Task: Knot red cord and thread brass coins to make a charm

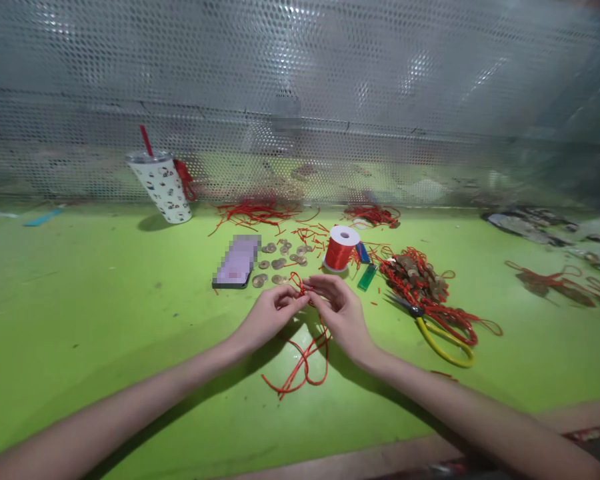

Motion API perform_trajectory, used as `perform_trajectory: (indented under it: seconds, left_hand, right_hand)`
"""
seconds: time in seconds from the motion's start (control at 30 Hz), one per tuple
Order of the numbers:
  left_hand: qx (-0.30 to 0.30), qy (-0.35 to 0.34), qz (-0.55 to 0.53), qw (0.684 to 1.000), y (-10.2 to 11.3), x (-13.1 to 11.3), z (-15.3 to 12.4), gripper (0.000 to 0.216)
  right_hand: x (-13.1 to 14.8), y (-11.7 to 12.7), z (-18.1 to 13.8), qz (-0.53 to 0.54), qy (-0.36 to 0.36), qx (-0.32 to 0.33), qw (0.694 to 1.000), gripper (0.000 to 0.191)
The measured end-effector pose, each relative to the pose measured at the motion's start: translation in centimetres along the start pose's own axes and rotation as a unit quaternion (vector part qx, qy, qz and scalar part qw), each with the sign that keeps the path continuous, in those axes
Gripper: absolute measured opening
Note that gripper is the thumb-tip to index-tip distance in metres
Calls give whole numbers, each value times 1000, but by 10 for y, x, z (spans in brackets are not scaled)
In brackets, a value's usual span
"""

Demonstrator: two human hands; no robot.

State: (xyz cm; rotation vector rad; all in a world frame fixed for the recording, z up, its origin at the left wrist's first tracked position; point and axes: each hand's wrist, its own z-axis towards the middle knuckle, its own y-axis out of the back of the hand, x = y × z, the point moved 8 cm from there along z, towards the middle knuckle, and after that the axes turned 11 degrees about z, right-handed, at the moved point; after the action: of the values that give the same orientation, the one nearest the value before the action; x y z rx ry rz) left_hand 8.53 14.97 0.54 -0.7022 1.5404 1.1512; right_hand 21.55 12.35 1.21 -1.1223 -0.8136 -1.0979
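Observation:
My left hand [270, 315] and my right hand [341, 308] meet over the green table [105, 300], both with fingers pinched on a red cord [305, 363]. The cord loops up between my fingertips and trails down toward me in loose curls. Just beyond my hands lie several round brass coins [280, 257] and a spool of red cord [340, 248].
A phone [237, 263] lies left of the coins. Yellow-handled scissors [437, 333] rest beside a heap of finished red-cord coin pieces [420, 277]. A green lighter [367, 277], a cup with a red straw [164, 183], cord scraps and a perforated metal wall [300, 100] lie behind.

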Motion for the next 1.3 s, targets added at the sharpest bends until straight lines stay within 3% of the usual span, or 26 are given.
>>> perform_trajectory:
  seconds: [0.2, 0.5, 0.67, 0.97, 1.17, 1.3]
  left_hand:
    - [-50, -7, -14, 999, 9, 0, 1, 23]
    - [-4, -13, -24, 1000, -2, -5, -3, 22]
    - [8, 36, -22, 999, -3, 5, -3, 29]
    - [7, 57, -104, 993, -2, 6, -2, 26]
    - [12, 65, -126, 990, 0, 13, -1, 29]
    - [13, 66, -127, 990, 1, 13, 0, 28]
  right_hand:
    - [0, -2, 0, -9, -7, 7, 1000, 15]
    - [1, -1, -1, 5, -17, -5, 1000, 16]
    - [2, -6, -3, 19, -14, 14, 1000, 24]
    - [-2, -3, -1, 23, -12, 12, 1000, 25]
    - [4, -7, -3, -64, 9, 40, 997, 19]
    - [17, -9, -4, -157, 85, 78, 981, 13]
